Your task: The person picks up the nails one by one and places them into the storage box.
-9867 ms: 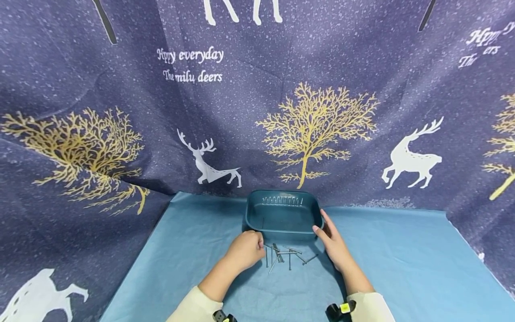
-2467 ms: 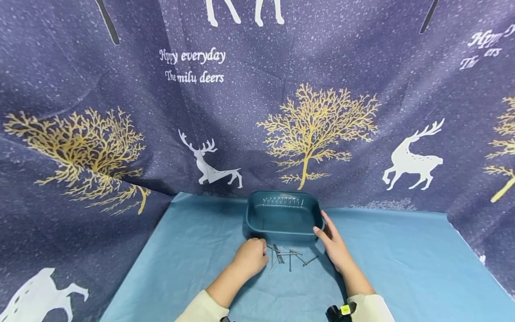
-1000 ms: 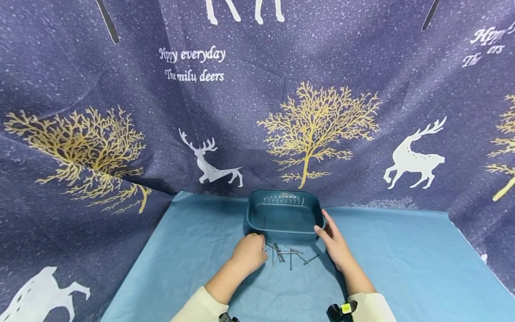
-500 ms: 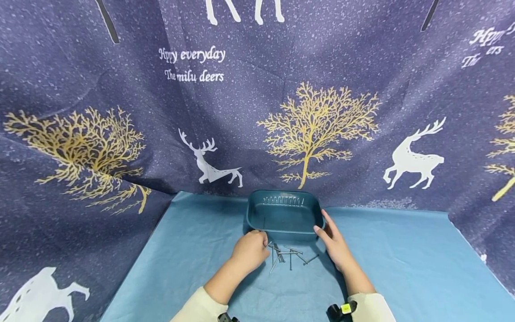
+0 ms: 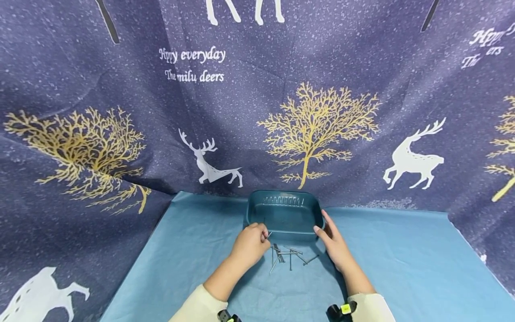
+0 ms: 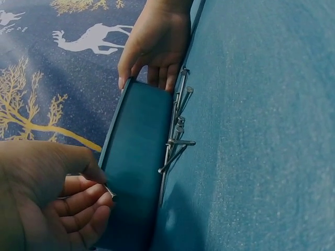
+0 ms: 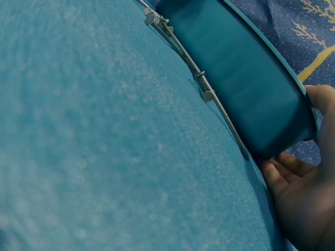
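Note:
My left hand (image 5: 250, 246) is at the near-left corner of a dark teal plastic basin (image 5: 287, 235). Between thumb and fingers it pinches a thin metal nail (image 6: 110, 193), whose head end sticks out close to the basin's rim in the left wrist view. At the basin's right end, my right hand (image 5: 335, 243) grips the side, thumb on the rim and fingers lower against the wall, as the right wrist view (image 7: 309, 178) also shows. Several loose nails (image 5: 286, 253) lie crossed over one another on the cloth just in front of the basin.
A light blue cloth (image 5: 402, 259) covers the table. Behind the basin hangs a dark blue curtain (image 5: 342, 58) printed with deer and gold trees. Dark devices (image 5: 339, 311) are strapped at both wrists.
My left hand has risen from beside the loose nails to the basin's rim, carrying a nail. An upright-lying nail at the pile's left side is gone since the oldest frame. The right hand stays put.

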### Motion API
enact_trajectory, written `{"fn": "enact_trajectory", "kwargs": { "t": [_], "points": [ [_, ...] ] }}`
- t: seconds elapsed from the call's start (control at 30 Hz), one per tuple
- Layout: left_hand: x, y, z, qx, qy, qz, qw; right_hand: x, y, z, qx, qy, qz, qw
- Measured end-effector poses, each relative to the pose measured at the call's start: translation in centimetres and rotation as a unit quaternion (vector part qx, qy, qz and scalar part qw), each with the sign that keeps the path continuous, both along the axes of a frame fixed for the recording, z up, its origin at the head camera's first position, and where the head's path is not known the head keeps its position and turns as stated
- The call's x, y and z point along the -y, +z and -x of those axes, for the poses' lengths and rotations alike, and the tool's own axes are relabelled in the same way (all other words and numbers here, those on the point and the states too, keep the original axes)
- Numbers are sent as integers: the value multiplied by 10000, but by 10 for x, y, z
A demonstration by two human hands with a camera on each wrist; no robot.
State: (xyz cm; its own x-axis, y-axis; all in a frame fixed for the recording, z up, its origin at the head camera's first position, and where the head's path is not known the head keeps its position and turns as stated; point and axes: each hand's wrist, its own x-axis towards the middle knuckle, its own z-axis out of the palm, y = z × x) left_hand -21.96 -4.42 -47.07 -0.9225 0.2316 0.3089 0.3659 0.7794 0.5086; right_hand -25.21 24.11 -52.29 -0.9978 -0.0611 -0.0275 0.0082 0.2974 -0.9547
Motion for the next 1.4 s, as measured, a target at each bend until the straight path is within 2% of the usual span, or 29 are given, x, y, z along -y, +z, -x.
{"fn": "enact_trajectory", "kwargs": {
  "t": [0.17,0.37,0.63,0.93,1.23,1.4],
  "points": [
    [-1,0,2,-44,35,-180,9998,0,0,0,-14,-13,-43,10000],
    [0,2,7,-265,75,-345,9990,0,-1,0,-50,52,36,10000],
    [-1,8,11,-380,291,-652,9967,0,-2,0,-47,49,32,10000],
    [0,12,18,-413,519,-1358,9885,0,-1,0,-40,48,16,10000],
    [1,10,32,-427,844,-1732,9803,-1,-1,0,-45,36,-23,10000],
    [2,10,36,-385,897,-1825,9783,0,-1,0,11,21,-10,10000]
  ]
}}
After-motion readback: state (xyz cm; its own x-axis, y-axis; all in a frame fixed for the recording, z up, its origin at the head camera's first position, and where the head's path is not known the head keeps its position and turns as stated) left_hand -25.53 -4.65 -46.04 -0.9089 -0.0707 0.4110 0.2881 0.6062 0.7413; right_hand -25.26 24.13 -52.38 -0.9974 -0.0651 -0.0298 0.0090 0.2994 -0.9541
